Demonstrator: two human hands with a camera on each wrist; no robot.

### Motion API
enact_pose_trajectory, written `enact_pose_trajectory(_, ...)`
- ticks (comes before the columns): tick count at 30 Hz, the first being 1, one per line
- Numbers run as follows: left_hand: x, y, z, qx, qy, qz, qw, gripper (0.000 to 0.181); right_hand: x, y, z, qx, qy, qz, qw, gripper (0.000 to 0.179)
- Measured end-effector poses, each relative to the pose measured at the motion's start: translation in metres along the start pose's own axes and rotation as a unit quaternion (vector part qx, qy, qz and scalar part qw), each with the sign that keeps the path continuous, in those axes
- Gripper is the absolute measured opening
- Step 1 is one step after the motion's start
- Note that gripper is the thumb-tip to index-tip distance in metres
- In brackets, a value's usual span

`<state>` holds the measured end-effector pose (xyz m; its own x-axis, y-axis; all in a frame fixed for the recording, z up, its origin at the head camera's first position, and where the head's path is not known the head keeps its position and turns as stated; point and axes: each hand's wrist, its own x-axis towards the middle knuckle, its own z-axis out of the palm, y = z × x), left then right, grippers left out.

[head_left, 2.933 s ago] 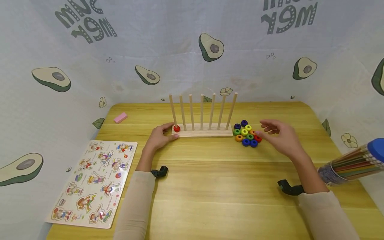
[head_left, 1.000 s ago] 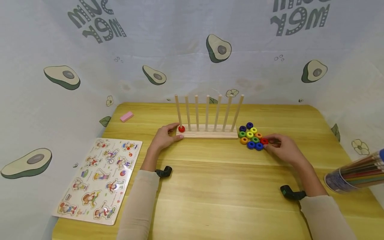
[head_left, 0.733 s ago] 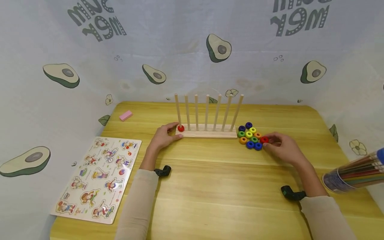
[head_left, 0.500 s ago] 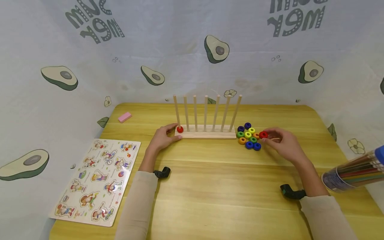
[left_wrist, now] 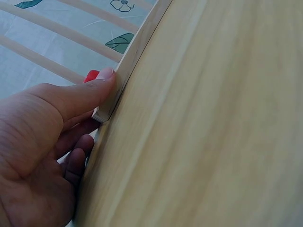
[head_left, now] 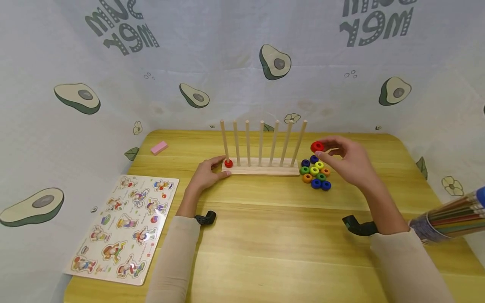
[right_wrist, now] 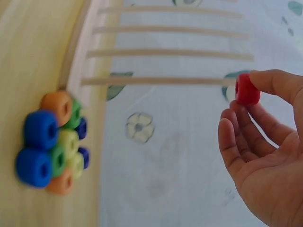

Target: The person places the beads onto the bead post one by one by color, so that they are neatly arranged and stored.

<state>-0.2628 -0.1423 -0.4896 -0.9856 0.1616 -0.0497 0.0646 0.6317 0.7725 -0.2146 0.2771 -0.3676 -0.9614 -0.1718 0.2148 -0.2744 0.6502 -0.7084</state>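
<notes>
My right hand [head_left: 346, 162] pinches a red bead [head_left: 317, 147] between thumb and fingertips, raised above the bead cluster. The right wrist view shows this red bead [right_wrist: 247, 89] with its hole facing the pegs. My left hand [head_left: 206, 173] grips the left end of the wooden peg rack [head_left: 261, 170], thumb on the near side [left_wrist: 90, 97]. Several upright pegs stand in the rack. Another red bead [head_left: 228, 163] sits at the foot of the leftmost peg. Right of the rack lie several loose beads [head_left: 314, 170] in blue, dark blue, green, yellow and orange.
On the left lies a picture puzzle board [head_left: 125, 229], with a pink block [head_left: 159, 147] behind it. A clear tub of coloured sticks [head_left: 451, 216] lies at the right, near my right forearm. A printed curtain [head_left: 235, 63] hangs behind the table.
My right hand has reached the cluster, taken a red bead from its right side and lifted it up and leftward. My left hand keeps its hold on the rack.
</notes>
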Motion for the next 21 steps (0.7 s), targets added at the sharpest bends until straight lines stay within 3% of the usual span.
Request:
enact_pose_trajectory(11,-0.001,0.001,0.001,-0.004,-0.001,-0.001,1.0000,0.072,0.046,-0.077,0.026,0.027,0.002,-0.085,0.9960,0.035)
enact_pose_trajectory(21,-0.001,0.001,0.000,-0.006,0.001,-0.004,1.0000,0.071,0.083,-0.120,0.065,0.043,-0.020,-0.144,0.9884,0.035)
